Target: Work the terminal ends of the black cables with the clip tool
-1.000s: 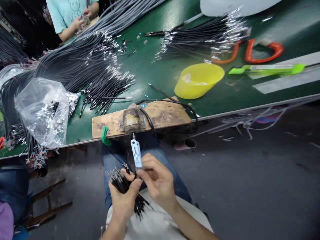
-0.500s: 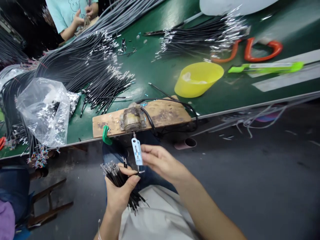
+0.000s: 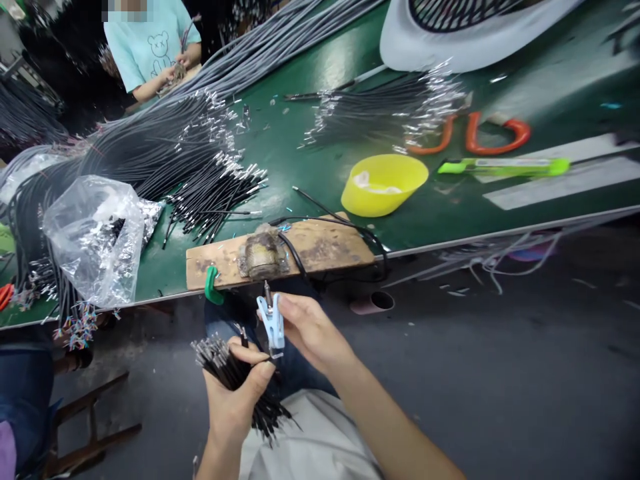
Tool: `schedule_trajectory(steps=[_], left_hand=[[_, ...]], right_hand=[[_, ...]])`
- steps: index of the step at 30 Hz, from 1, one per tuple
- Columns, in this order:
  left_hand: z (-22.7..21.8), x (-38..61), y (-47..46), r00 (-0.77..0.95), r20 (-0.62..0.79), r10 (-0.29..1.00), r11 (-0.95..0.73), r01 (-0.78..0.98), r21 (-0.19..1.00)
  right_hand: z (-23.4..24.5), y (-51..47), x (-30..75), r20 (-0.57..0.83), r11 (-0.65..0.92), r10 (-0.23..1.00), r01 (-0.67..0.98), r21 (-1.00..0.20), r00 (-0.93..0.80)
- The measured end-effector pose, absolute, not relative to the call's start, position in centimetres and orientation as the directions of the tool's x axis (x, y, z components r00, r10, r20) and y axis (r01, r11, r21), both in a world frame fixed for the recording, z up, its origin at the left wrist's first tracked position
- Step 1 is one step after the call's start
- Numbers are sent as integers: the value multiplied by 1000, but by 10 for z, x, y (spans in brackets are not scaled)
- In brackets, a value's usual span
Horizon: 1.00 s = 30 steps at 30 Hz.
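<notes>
My left hand (image 3: 233, 400) is closed around a bundle of short black cables (image 3: 220, 363) with silvery ends. Its thumb and forefinger pinch one cable apart from the rest, with that cable's tip close to the lower end of a light-blue clothespin (image 3: 271, 323). The clothespin hangs in line with the metal shaft (image 3: 267, 290) of a small grimy motor (image 3: 263, 257). At the clothespin's upper end, my right hand (image 3: 313, 330) grips it with bent fingers; part of the grip is hidden. A bent metal piece (image 3: 276, 355) shows at its bottom.
The motor sits on a wooden board (image 3: 325, 250), held by a green clamp (image 3: 212, 283) at the table edge. Cable piles (image 3: 215, 200), a plastic bag (image 3: 95, 240), a yellow cup (image 3: 383, 187), orange-handled scissors (image 3: 500, 137) and a fan (image 3: 390, 47) lie around. A co-worker (image 3: 155, 53) sits opposite.
My right fingers have closed on the clothespin, which has turned from its flat face to show both legs. The left hand still holds the cables. The view has shifted upward, showing more of the fan.
</notes>
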<state>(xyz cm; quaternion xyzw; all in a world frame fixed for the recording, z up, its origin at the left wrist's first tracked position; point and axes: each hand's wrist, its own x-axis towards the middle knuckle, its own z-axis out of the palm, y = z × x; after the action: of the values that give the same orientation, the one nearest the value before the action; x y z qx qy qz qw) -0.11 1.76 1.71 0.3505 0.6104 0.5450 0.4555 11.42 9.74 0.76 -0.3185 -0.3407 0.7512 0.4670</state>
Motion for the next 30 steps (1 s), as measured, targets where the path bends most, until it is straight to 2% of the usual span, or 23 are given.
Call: schedule_trajectory(steps=[3, 5, 6, 9, 13, 18, 21, 24, 30], left_hand=[[17, -3, 12, -339, -283, 897, 253, -130, 959], [15, -2, 7, -340, -361, 868, 314, -187, 931], [14, -1, 5, -340, -393, 854, 339, -210, 917], [11, 5, 2, -345, -468, 814, 398, -257, 881], [13, 11, -1, -407, -462, 788, 395, -243, 886], [18, 15, -6, -567, -353, 744, 330, -147, 932], [17, 17, -5, -590, -326, 739, 318, -122, 940], [15, 17, -3, -552, -351, 756, 326, -148, 934], [12, 16, -1, -472, -406, 782, 355, -198, 914]], right_hand=[[-1, 84, 122, 108, 51, 987, -399, -915, -122], [-5, 70, 125, 288, 269, 958, -344, -900, -3], [-7, 63, 126, 336, 324, 942, -321, -890, 19], [-10, 47, 123, 326, 302, 945, -300, -905, -29], [-10, 37, 120, 257, 234, 964, -235, -943, -73], [-3, 33, 118, 409, 407, 911, 40, -912, 52], [-1, 31, 116, 512, 499, 857, 150, -853, 58], [-4, 32, 118, 537, 529, 843, 140, -837, 26], [-8, 43, 123, 348, 349, 936, 7, -937, -50]])
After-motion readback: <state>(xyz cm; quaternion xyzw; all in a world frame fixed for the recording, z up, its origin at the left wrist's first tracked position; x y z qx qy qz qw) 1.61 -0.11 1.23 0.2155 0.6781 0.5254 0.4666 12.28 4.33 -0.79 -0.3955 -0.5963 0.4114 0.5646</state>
